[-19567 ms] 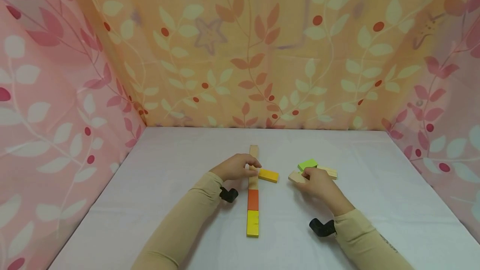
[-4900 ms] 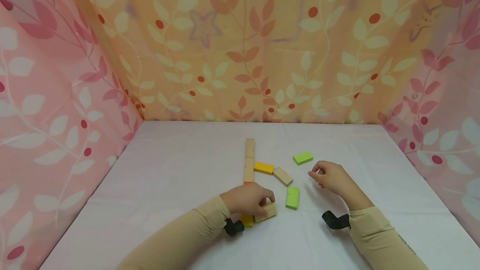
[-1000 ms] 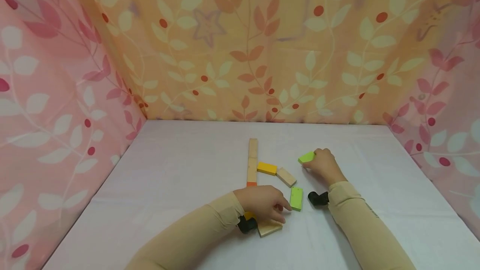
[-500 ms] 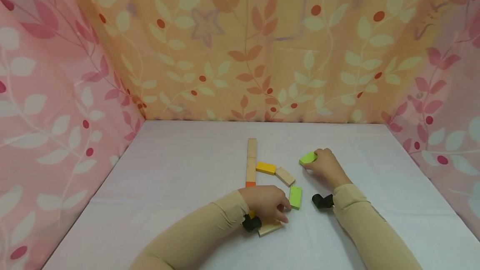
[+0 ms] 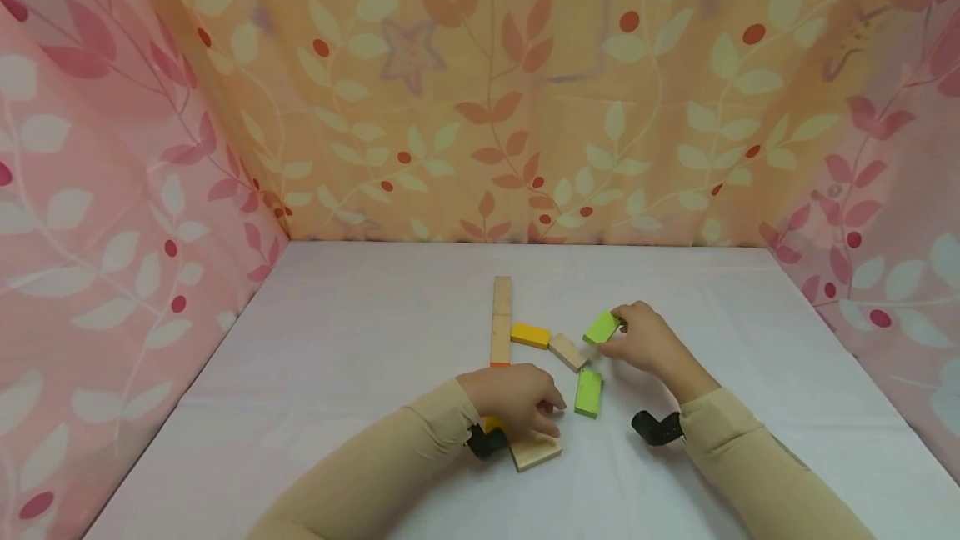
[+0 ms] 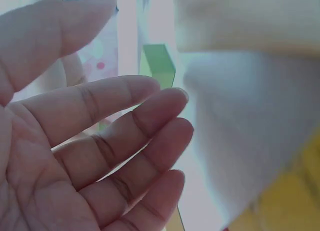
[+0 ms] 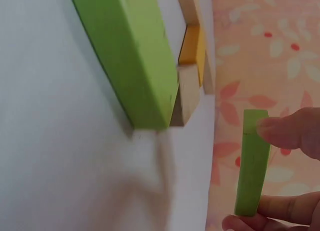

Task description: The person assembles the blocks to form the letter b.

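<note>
My right hand [image 5: 647, 348] pinches a light green wooden block [image 5: 602, 327] between thumb and fingers. In the right wrist view this green block [image 7: 252, 166] looks raised off the table. Below it on the cloth lies a second green block [image 5: 588, 394], close to the end of a plain wooden block [image 5: 568, 352]. My left hand [image 5: 517, 398] hovers over the near part of the block row, its loosely bent fingers [image 6: 160, 136] holding nothing. Partly under that hand is another plain wooden block [image 5: 536, 452].
Plain blocks [image 5: 502, 298] form the far part of a straight row. An orange-yellow block [image 5: 530, 335] branches right from it. A red-orange block [image 5: 500, 364] and a yellow block [image 5: 491, 423] are mostly hidden by the left hand. Floral cloth [image 5: 487, 107] walls the white table.
The right hand has carried the green block left and slightly nearer, toward the plain block. The left hand has drawn back a little to the left, away from the lying green block.
</note>
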### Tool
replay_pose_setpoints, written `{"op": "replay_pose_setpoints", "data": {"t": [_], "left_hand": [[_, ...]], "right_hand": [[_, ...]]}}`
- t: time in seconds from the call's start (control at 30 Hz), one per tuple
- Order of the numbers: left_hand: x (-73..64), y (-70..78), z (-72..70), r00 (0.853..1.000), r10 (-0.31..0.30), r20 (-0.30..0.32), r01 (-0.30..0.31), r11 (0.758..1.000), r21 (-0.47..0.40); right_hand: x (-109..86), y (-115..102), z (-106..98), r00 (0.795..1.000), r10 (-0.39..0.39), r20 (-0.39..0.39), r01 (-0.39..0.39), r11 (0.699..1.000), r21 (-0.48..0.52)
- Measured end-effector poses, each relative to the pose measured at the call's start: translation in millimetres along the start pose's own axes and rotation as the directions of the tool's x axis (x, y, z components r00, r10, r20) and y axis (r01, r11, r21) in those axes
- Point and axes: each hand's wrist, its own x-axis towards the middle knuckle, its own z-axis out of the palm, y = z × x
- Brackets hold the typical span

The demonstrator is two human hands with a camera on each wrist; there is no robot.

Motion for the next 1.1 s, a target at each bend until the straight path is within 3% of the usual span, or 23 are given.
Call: {"op": "replay_pose_setpoints", "data": {"t": [0.23, 0.47, 0.73, 0.97, 1.1], "left_hand": [[-11.9, -5.1, -4.2, 0.997, 0.044, -0.057, -0.041, 0.998, 0.05], [-20.6, -7.2, -5.0, 0.998, 0.0, -0.066, 0.001, 1.0, 0.02], [-24.7, -9.5, -1.8, 0.997, -0.003, -0.073, 0.003, 1.0, 0.001], [-22.8, -14.1, 7.5, 0.999, 0.001, -0.039, -0.003, 0.999, -0.052], [-26.3, -16.2, 1.9, 0.996, -0.005, -0.089, -0.003, 0.995, -0.099]], "right_hand": [[-19.1, -19, 2, 0.998, -0.052, 0.036, 0.052, 0.999, 0.014], [-34.9, -24, 8, 0.993, -0.093, 0.072, 0.089, 0.994, 0.065], [-54.9, -24, 17, 0.983, -0.145, 0.112, 0.133, 0.985, 0.111], [-66.3, -23, 28, 0.982, -0.151, 0.114, 0.143, 0.987, 0.073], [-67.9, -21, 32, 0.986, -0.123, 0.111, 0.12, 0.992, 0.031]]}}
